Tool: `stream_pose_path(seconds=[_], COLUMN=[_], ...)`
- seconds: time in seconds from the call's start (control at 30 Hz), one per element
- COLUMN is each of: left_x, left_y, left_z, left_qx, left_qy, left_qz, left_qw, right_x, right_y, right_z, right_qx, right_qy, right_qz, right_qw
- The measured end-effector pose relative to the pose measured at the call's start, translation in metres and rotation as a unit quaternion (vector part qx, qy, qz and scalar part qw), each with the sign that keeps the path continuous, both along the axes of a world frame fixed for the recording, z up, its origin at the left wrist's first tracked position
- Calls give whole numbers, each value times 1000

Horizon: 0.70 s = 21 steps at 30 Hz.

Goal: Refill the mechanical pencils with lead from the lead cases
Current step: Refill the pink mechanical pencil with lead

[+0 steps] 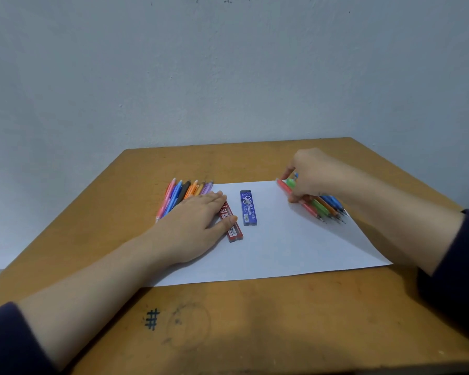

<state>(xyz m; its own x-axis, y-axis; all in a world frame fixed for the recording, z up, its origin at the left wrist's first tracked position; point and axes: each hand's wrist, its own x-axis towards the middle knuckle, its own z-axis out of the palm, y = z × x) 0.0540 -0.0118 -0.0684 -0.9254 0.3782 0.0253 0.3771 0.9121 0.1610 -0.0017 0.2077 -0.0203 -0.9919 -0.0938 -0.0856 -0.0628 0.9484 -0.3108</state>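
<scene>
So the person is sitting at a brown wooden table (255,320) with a white sheet of paper (282,247) lying on it, and all the pencil stuff is sitting on or around that sheet.

The left hand (198,217) is lying flat with its fingers straight, not gripping anything. It's resting partly over a fanned row of coloured mechanical pencils (179,193) (pink, blue, black, orange, purple) at the paper's far-left corner, and the thumb is touching a slim red lead case (234,231). I can only read "2B" on the label – the hand is covering its far end.

Just to the right, not touching it, a blue lead case (248,208) is lying flat on the paper, reading "Alpha", a big "0.5" and "PENCIL LEAD".

The right hand (312,174) is reaching over a second bunch of mechanical pencils (322,208) (red, green, orange, blue) at the paper's far-right edge, tips pointing toward the person. Its fingers are curling down around that bunch, the thumb pressing against the red one on the near side – grasping, though I can't tell exactly how many pencils it has.

Someone has inked a black "#" mark (152,319) on the table's near part, next to a faint scribbled circle (187,326). Dark navy sleeves (3,339) are showing at both forearms.
</scene>
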Motion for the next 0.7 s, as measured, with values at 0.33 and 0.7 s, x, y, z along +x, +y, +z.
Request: stream_pose_path(seconds=[0.33, 0.7], left_x=[2, -11], left_y=[0, -20], left_z=[2, 4], left_qx=[0, 54], left_qy=[12, 185], left_qz=[-1, 136], left_qw=[1000, 972], right_x=[-8, 11], right_y=[1, -38], right_z=[-18, -47], right_qx=[119, -48], right_qy=[136, 174], right_qz=[-13, 103], right_qw=[983, 978])
